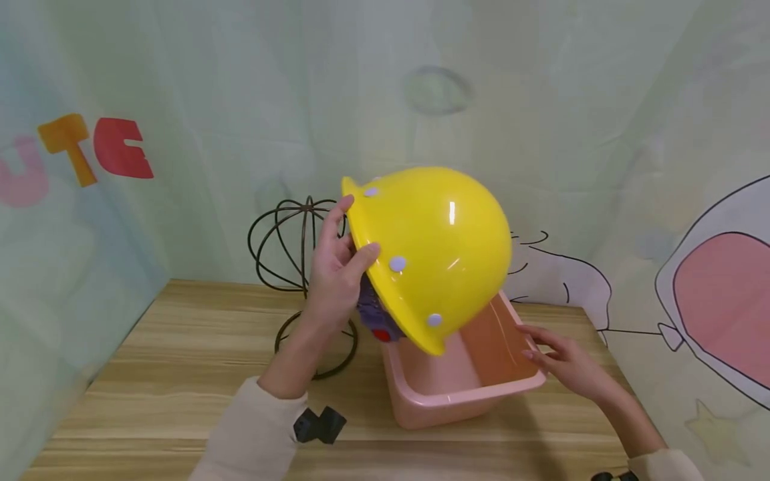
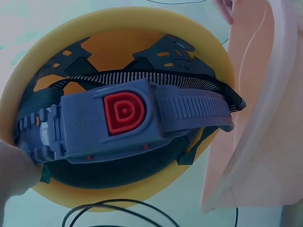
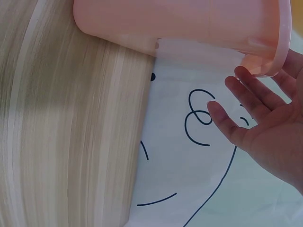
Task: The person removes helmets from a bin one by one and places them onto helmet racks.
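Gripping helmet (image 1: 433,247) w/ L hand (image 1: 337,274) (bin (image 1: 463,399) & wire stand (image 1: 307,208) partly hidden).

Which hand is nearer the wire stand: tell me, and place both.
Left. The left hand holds the yellow hard hat beside the wire stand; the right hand is farther, at the pink bin's opposite side.

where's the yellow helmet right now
In the head view, the yellow helmet is just right of centre, in the grip of the left hand, partly hiding the pink bin.
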`<move>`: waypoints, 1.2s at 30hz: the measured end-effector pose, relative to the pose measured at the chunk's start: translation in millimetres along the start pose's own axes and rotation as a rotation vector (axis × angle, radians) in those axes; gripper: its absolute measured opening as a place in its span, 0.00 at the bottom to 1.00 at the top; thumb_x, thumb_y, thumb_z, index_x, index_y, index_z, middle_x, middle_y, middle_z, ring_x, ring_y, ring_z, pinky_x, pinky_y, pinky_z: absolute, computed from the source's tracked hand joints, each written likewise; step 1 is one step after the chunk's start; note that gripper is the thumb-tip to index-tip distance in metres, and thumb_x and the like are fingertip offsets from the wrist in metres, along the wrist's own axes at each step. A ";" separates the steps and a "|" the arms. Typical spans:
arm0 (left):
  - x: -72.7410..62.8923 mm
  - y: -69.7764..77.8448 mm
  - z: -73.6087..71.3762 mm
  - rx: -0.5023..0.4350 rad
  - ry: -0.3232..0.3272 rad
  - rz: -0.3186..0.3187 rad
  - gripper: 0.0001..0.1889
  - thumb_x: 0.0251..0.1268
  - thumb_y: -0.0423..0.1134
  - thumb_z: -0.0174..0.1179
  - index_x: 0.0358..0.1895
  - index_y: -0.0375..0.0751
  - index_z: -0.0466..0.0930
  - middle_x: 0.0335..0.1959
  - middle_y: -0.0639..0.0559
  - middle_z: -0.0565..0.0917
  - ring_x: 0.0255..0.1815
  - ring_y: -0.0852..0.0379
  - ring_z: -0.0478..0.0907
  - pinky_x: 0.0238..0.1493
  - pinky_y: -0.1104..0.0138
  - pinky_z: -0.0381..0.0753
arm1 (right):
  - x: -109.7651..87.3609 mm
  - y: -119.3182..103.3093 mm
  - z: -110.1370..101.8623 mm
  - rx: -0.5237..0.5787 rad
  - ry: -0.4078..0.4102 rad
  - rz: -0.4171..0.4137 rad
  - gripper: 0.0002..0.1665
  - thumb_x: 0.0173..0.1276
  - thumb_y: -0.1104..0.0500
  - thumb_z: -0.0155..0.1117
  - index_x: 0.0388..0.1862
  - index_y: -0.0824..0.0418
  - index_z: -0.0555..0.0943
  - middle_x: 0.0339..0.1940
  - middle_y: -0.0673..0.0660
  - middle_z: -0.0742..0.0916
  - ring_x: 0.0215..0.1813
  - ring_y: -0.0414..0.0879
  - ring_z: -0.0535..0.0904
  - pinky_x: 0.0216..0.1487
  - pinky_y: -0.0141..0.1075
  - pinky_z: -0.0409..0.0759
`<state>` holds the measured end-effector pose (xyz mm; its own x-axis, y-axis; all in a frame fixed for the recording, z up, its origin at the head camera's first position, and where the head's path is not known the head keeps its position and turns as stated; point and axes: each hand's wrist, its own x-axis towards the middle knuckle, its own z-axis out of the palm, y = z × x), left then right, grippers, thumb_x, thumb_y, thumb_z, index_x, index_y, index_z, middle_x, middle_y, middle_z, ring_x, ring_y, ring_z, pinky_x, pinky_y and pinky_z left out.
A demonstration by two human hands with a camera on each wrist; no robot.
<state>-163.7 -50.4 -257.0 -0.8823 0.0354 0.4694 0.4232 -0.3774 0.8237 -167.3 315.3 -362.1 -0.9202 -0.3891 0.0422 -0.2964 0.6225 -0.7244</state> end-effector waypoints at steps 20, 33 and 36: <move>1.7 9.9 -32.9 -0.037 0.113 0.075 0.30 0.62 0.22 0.44 0.66 0.42 0.50 0.52 0.32 0.74 0.42 0.51 0.80 0.42 0.62 0.80 | 0.5 -0.6 1.2 0.057 -0.022 0.012 0.28 0.66 0.59 0.57 0.64 0.67 0.66 0.61 0.71 0.70 0.48 0.58 0.77 0.34 0.35 0.80; -1.3 13.9 -54.2 -0.120 0.196 0.102 0.28 0.61 0.19 0.42 0.64 0.39 0.53 0.48 0.40 0.76 0.44 0.50 0.79 0.43 0.63 0.80 | 1.1 -1.0 1.8 0.036 -0.007 -0.002 0.28 0.66 0.59 0.58 0.63 0.66 0.67 0.60 0.70 0.72 0.51 0.58 0.75 0.36 0.33 0.80; -2.2 16.3 -59.0 -0.135 0.214 0.099 0.27 0.61 0.19 0.42 0.64 0.40 0.54 0.50 0.38 0.75 0.46 0.49 0.78 0.45 0.62 0.79 | 1.1 -0.9 1.6 0.044 -0.011 0.000 0.28 0.66 0.59 0.57 0.63 0.66 0.67 0.60 0.70 0.71 0.51 0.58 0.74 0.36 0.34 0.80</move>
<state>-167.0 -111.2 -263.4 -0.8677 -0.1985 0.4557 0.4906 -0.4899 0.7207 -167.7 313.2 -362.4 -0.9172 -0.3969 0.0347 -0.2847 0.5921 -0.7538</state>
